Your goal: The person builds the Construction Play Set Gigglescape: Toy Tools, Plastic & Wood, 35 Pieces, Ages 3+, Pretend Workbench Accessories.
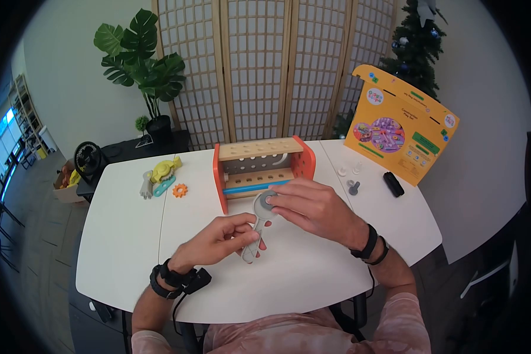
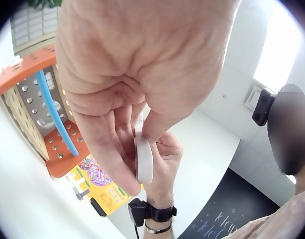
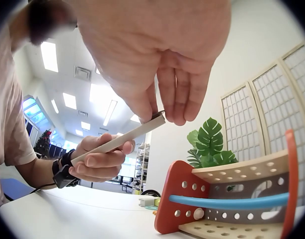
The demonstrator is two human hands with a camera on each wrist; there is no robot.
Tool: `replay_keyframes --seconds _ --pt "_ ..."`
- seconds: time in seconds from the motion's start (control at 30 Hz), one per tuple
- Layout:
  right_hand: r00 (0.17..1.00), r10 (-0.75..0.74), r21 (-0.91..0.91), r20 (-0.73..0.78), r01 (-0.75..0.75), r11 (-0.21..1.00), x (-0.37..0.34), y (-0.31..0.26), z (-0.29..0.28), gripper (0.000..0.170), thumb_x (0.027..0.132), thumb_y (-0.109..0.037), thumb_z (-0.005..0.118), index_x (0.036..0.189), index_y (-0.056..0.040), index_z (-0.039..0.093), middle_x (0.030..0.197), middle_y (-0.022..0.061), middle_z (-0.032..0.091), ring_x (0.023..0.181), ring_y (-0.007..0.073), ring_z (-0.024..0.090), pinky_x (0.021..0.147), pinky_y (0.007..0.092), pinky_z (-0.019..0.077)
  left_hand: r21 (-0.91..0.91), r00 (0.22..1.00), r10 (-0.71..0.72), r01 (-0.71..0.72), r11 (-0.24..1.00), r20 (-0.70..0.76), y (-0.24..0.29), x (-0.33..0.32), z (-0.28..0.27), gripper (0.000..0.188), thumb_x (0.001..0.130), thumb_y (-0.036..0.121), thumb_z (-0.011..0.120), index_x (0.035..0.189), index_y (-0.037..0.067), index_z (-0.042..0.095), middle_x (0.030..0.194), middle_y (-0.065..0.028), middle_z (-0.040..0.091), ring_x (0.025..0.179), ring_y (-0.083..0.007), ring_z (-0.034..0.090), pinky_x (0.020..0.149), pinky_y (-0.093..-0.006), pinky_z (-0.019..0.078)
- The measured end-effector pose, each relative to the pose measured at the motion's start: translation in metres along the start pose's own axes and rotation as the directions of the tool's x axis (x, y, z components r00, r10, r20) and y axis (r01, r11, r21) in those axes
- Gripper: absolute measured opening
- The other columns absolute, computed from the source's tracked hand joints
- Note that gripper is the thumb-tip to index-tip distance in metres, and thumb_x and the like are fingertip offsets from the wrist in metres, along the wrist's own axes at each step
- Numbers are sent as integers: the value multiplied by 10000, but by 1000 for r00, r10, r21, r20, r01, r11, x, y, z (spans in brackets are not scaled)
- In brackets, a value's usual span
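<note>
My left hand (image 1: 221, 239) grips the handle of a flat light grey toy tool (image 1: 251, 251) with a round head, thumb on top and fingers beneath. The tool slants up and away in front of the chest, above the table. At its head sits a dark grey round piece (image 1: 269, 199), pinched by my right hand (image 1: 320, 206) between thumb and fingers. In the right wrist view the tool (image 3: 123, 141) appears edge-on, the right fingertips at its upper end. Just behind the hands stands a toy workbench (image 1: 220, 183) with orange-red sides and a blue rod (image 1: 248, 187).
On the left lie a yellow toy piece (image 1: 164, 170), a grey piece (image 1: 146, 187), a teal piece (image 1: 164, 186) and an orange gear (image 1: 180, 190). To the right are a grey bolt (image 1: 353, 188), small white pieces (image 1: 343, 171), a black case (image 1: 393, 184) and a yellow box (image 1: 404, 127).
</note>
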State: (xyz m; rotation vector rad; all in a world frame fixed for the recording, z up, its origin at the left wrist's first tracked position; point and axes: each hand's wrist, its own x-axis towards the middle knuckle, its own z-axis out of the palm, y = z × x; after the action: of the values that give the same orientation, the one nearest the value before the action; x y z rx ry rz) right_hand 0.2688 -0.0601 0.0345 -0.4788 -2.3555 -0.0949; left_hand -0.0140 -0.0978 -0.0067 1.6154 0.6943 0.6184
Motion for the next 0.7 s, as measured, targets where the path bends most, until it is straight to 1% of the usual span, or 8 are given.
replay_keyframes --seconds 0.1,0.17,0.23,0.3,0.4,0.5,0.63,0.7 --pt "999 30 64 -20 -29 998 1 -3 -1 323 932 -133 820 1232 -38 749 1136 114 765 1026 282 733 890 385 614 -11 1000 -11 11 1000 -8 0 0 2 307 1160 239 582 1389 39 617 1060 6 783 886 -26 662 740 -221 522" --pt "988 155 112 28 -157 981 2 -9 -4 364 933 -150 827 1265 -31 734 1104 117 773 1002 294 738 878 394 612 5 1000 -12 12 1000 -6 1 0 1 306 1161 237 579 1392 40 615 1063 4 785 889 -27 666 740 -222 524" --pt "989 144 113 22 -146 983 2 -8 -3 376 929 -153 832 1269 -28 733 1105 120 776 999 296 741 874 397 612 20 1000 -14 14 1000 -3 2 1 1 305 1161 235 577 1394 42 613 1066 2 787 892 -29 669 740 -223 525" --pt "991 134 114 15 -135 984 1 -5 -2 387 924 -156 837 1273 -25 732 1106 123 779 997 298 743 870 400 612 -1 1000 -16 16 1000 9 3 1 2 309 1162 199 564 1406 13 595 1116 -54 805 926 -64 718 748 -235 542" --pt "995 100 123 4 -100 987 -1 -2 0 386 928 -154 833 1278 -27 733 1100 129 784 1009 294 745 873 399 613 -17 999 -45 45 999 1 4 1 5 300 1161 196 562 1402 21 600 1122 -55 805 946 -73 729 755 -239 551" --pt "993 120 150 10 -120 981 -1 -1 -1 391 929 -156 833 1284 -27 731 1083 134 785 996 298 749 870 401 615 -27 999 -32 32 999 18 1 3 5 331 1164 230 565 1430 34 581 1109 -41 799 955 -64 715 757 -243 577" --pt "988 157 183 10 -156 971 0 -3 -2 409 924 -167 841 1291 -24 730 1080 137 785 976 305 754 863 401 617 -22 999 -36 37 999 15 0 3 5 336 1163 235 567 1433 37 582 1119 -42 801 956 -63 717 760 -243 575" --pt "985 170 192 12 -169 967 1 -5 -4 413 922 -169 843 1292 -23 731 1080 138 784 970 307 756 859 401 618 -37 999 -45 45 998 12 1 3 6 308 1163 193 553 1424 36 593 1140 -64 801 965 -89 738 778 -246 578"
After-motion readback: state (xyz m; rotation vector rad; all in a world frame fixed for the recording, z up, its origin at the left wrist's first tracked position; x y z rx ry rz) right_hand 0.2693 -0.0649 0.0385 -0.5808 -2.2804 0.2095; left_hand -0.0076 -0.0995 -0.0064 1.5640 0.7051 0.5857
